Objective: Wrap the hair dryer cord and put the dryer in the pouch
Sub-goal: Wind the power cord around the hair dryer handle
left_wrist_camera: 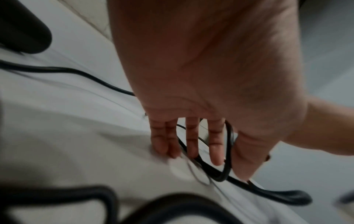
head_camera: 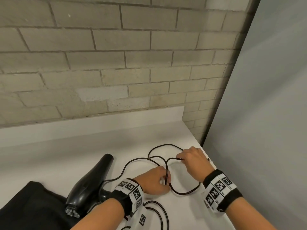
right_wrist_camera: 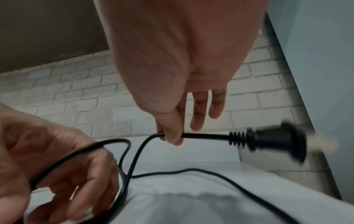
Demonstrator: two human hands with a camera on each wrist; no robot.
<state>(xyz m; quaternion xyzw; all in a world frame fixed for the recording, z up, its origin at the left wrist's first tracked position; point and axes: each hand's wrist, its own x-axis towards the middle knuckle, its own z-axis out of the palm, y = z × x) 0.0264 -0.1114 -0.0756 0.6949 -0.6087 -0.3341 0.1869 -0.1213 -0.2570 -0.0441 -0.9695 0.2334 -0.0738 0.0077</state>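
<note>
- Two hands work on the black cord (head_camera: pixel 141 159) at the right end of the white worktop (head_camera: pixel 66 146).
- Her left hand (head_camera: pixel 154 181) pinches a few loops together, and the right hand (head_camera: pixel 191 156) pinches the cord just behind the plug (right_wrist_camera: pixel 275 141), near the right edge.
- Loose cord runs left to right between them, so the right hand is nearer the free end.
- Left of both hands lies the hair dryer (head_camera: pixel 89 185), nose toward the wall, beside the black pouch (head_camera: pixel 29 206) at the front left corner.
</note>
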